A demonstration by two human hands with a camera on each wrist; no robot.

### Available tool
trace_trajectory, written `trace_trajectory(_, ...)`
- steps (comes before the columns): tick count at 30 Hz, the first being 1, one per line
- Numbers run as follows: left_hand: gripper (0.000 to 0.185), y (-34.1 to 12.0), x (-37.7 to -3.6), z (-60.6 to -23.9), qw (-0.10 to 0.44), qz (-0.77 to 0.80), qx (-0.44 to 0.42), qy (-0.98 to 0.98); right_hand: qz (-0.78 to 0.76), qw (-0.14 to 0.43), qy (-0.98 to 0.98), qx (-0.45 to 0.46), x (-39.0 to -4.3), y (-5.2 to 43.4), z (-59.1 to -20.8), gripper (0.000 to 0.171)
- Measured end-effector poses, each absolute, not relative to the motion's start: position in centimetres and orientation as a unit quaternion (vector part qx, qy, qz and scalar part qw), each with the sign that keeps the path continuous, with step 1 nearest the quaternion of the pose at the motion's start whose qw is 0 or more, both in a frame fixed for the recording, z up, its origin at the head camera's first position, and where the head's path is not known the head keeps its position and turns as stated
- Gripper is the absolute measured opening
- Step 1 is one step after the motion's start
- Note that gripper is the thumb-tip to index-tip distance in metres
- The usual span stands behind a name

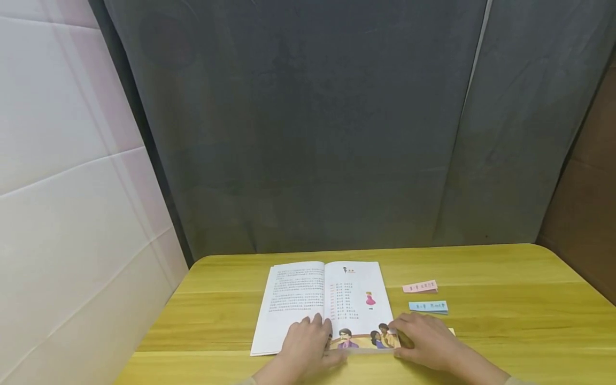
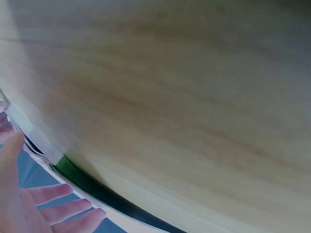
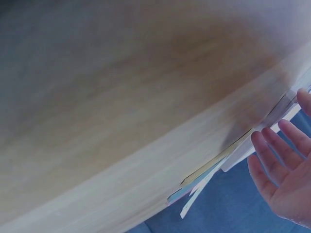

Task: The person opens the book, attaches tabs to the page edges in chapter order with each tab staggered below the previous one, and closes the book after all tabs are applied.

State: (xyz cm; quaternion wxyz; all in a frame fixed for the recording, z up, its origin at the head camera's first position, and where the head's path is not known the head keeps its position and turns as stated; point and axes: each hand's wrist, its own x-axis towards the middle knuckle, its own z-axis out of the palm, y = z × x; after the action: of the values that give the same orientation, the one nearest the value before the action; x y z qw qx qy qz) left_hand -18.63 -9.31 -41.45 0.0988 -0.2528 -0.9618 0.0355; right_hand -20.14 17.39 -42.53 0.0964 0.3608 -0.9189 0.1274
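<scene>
An open picture book (image 1: 327, 299) lies on the yellow wooden table (image 1: 505, 299), text on its left page, a list and cartoon figures on its right. My left hand (image 1: 308, 345) rests flat on the lower pages near the spine. My right hand (image 1: 425, 342) lies with its fingers on the book's lower right corner. In the left wrist view the left hand (image 2: 34, 208) shows straight fingers beside the book's edge (image 2: 68, 167). The right wrist view shows the right hand (image 3: 282, 170) with fingers spread, close to the book's corner (image 3: 286, 104).
Right of the book lie a pink paper strip (image 1: 420, 287) and a blue paper strip (image 1: 428, 306); a pale strip (image 1: 451, 331) peeks out beside my right hand. A grey curtain (image 1: 313, 133) hangs behind the table, a white padded wall (image 1: 58, 187) stands at left.
</scene>
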Motion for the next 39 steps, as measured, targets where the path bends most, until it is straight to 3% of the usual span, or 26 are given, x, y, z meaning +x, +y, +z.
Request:
trace_trajectory(7, 0.049, -9.4, -19.0, -41.3, 0.108, 0.016, -0.261, -0.959, 0.132, 0.096, -0.917, 0.365, -20.1, 17.4, -42.5, 0.037)
trace_trajectory(28, 0.050, -10.0, -19.7, -41.2, 0.092, -0.003, -0.257, -0.962, 0.132, 0.098, -0.916, 0.365, -20.1, 17.5, -42.6, 0.035)
trace_trajectory(39, 0.054, -10.7, -19.7, -41.0, 0.113, -0.009, -0.262, -0.958, 0.135, 0.108, -0.913, 0.370, -20.2, 17.6, -42.9, 0.037)
